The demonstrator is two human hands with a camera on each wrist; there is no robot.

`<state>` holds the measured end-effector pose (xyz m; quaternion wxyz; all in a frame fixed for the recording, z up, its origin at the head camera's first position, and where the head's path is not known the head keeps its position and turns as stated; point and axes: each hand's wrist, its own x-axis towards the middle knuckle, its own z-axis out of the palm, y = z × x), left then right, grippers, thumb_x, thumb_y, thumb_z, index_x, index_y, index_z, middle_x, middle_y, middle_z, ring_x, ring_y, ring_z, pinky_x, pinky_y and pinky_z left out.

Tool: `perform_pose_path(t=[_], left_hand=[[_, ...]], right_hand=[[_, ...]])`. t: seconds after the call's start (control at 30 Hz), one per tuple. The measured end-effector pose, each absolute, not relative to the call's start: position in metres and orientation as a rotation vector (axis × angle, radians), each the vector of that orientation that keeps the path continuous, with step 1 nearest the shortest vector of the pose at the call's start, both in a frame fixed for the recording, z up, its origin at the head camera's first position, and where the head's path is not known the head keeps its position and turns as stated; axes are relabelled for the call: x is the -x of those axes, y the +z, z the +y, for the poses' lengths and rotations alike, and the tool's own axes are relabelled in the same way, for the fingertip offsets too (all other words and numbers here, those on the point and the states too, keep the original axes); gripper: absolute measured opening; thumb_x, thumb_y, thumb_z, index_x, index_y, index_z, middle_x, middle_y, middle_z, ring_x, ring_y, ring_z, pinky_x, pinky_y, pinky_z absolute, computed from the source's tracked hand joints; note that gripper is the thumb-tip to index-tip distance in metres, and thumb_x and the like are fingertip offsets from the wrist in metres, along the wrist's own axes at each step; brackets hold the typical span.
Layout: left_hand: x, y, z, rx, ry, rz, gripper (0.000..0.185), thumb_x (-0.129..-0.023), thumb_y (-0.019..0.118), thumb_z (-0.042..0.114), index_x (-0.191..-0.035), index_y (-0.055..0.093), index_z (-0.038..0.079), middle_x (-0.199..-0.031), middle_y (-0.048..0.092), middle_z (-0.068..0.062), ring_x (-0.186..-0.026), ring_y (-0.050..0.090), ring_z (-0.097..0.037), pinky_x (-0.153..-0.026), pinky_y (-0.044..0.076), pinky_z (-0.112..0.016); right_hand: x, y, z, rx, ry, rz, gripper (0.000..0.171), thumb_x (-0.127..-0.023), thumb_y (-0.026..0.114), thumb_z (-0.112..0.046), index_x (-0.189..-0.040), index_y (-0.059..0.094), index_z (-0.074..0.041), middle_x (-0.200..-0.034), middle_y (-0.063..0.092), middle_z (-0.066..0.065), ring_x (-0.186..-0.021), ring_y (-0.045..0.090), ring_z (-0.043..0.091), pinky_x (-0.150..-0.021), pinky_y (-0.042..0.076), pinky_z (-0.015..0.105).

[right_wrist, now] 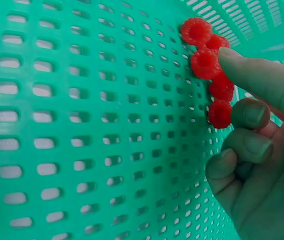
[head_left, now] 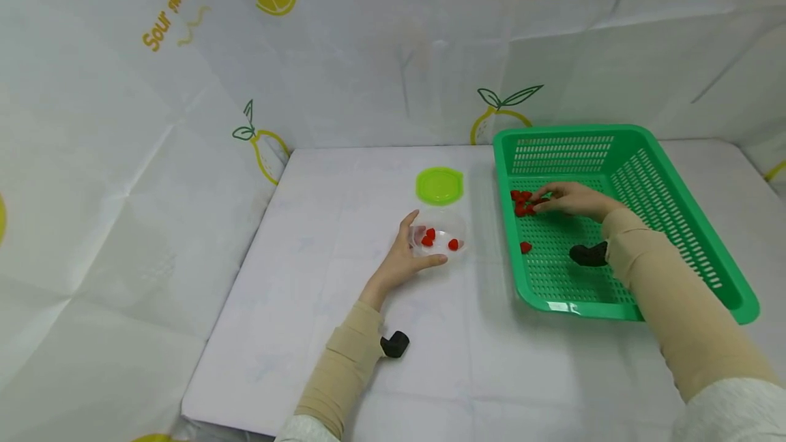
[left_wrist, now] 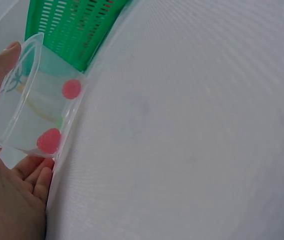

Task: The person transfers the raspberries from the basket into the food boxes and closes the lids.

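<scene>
My left hand (head_left: 402, 261) holds a clear plastic cup (head_left: 443, 224) on the table, thumb on one side and fingers on the other. Several red raspberries (head_left: 453, 245) lie inside the cup; two raspberries (left_wrist: 49, 141) show through its wall in the left wrist view. Inside the green basket (head_left: 632, 131), my right hand (head_left: 574, 200) reaches a cluster of raspberries (right_wrist: 205, 63) near the left wall. Its thumb and a finger are around one raspberry, with the other fingers curled; the exact contact is partly hidden. A single raspberry (head_left: 525, 247) lies apart, nearer the basket's front.
A bright green lid (head_left: 439, 186) lies flat behind the cup. The basket, with slotted walls, stands on the right of the white-covered table (head_left: 295, 258). A printed lemon-pattern sheet (head_left: 381, 53) hangs behind and along the left.
</scene>
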<state>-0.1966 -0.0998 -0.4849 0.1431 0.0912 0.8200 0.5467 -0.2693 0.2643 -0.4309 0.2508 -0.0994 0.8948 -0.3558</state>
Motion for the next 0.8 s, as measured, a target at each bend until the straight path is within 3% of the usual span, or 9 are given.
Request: perform_pose_path(t=[0.13,0.33,0.67,0.8], left_hand=[[0.197,-0.485,-0.1,-0.261,1.576,2.364,0.099,-0.071,0.078,0.043,-0.142,0.009,0.047,-0.151,0.026,0.001,-0.141,0.023,-0.02,-0.114,0.022,-0.05],[0.196,-0.483,-0.1,-0.244,1.581,2.354,0.1,-0.071,0.078,0.044,-0.144,0.01,0.044,-0.152,0.023,0.002,-0.141,0.022,-0.02,-0.114,0.022,-0.051],[0.196,-0.484,-0.1,-0.249,1.589,2.351,0.104,-0.07,0.078,0.045,-0.147,0.009,0.038,-0.15,0.027,0.002,-0.139,0.025,-0.019,-0.113,0.024,-0.05],[0.196,-0.484,-0.1,-0.251,1.59,2.35,0.103,-0.07,0.078,0.045,-0.146,0.009,0.038,-0.15,0.027,0.002,-0.139,0.025,-0.019,-0.113,0.024,-0.05]], right_hand=[[0.271,-0.433,0.258,0.364,-0.88,2.53,0.043,-0.092,0.056,-0.035,-0.122,0.055,-0.005,-0.13,0.047,0.025,-0.113,0.046,0.038,-0.086,0.044,0.049],[0.274,-0.433,0.251,0.479,-0.746,2.678,0.03,-0.092,0.058,-0.027,-0.113,0.061,-0.006,-0.109,0.061,0.019,-0.09,0.056,0.026,-0.073,0.046,0.038],[0.274,-0.435,0.251,0.457,-0.728,2.671,0.03,-0.089,0.063,-0.022,-0.113,0.059,-0.004,-0.078,0.052,0.007,-0.068,0.041,0.018,-0.059,0.034,0.031],[0.274,-0.436,0.252,0.455,-0.747,2.66,0.03,-0.088,0.063,-0.02,-0.113,0.058,-0.003,-0.076,0.051,0.007,-0.066,0.04,0.018,-0.058,0.034,0.031]])
